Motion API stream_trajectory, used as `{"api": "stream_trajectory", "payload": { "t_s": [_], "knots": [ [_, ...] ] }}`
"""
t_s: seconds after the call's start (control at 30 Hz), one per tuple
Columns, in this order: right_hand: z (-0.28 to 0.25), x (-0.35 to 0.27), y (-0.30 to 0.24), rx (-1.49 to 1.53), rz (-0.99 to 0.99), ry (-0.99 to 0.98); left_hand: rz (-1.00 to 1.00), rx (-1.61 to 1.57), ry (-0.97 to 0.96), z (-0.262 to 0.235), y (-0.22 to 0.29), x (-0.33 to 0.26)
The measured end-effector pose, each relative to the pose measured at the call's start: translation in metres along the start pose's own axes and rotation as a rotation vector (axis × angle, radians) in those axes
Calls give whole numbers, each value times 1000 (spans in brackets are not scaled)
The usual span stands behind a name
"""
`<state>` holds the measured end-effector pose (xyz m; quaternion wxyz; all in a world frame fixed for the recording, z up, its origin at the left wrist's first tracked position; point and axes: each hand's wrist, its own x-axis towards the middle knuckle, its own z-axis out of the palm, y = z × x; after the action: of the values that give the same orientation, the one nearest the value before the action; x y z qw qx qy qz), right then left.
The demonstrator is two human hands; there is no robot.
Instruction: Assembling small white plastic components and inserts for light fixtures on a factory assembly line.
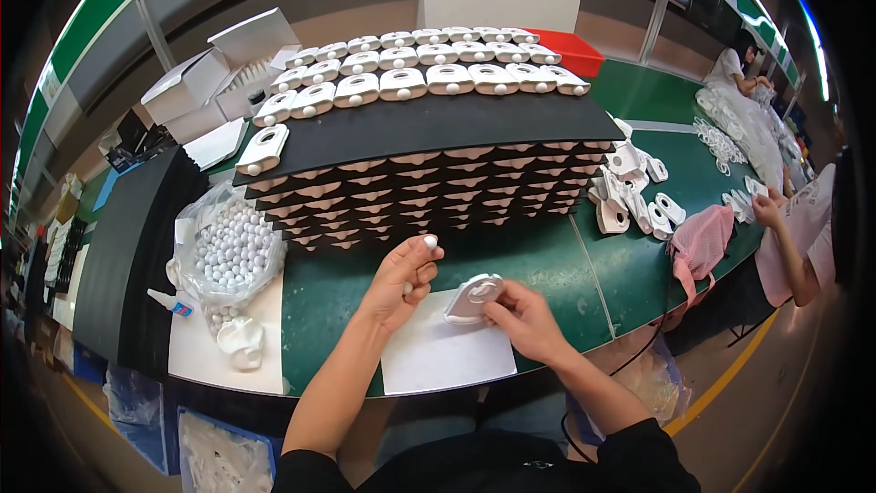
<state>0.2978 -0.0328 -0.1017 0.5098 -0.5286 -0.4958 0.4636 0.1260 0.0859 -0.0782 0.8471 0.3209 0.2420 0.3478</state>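
Near the middle of the frame, the left hand (401, 276) pinches a small round white ball (430, 241) between its fingertips. Just to the right, the right hand (522, 318) grips a flat white plastic piece with a round hole (473, 298), tilted over a smooth white paper sheet (443, 354) on the green surface (538, 265). At the left lies a crinkly clear plastic bag of white balls (228, 251). Above the hands stands a tall stack of black trays (429, 173) with rows of the same white pieces, each with a ball, on top.
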Motion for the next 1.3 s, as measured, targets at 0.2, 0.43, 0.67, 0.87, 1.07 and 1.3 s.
{"api": "stream_trajectory", "payload": {
  "t_s": [0.2, 0.43, 0.67, 0.87, 1.07, 1.3],
  "knots": [
    [15, 7, 8, -100, -39, -13, 35, -19, -43, -7, -1, 0],
    [16, 4, 5, -347, -100, -2, 52, -53, -58, -8, -2, 0],
    [16, 3, 9, -339, -165, 36, 42, -81, -68, -7, -1, -1],
    [26, 4, 1, -592, -477, 53, 59, 11, -83, -6, -3, -2],
    [16, 3, 7, -103, -168, 22, 48, 73, -86, -3, -5, -1],
    [3, 10, 7, 785, 33, 35, 2, 325, -89, 11, -6, -7]
  ]
}}
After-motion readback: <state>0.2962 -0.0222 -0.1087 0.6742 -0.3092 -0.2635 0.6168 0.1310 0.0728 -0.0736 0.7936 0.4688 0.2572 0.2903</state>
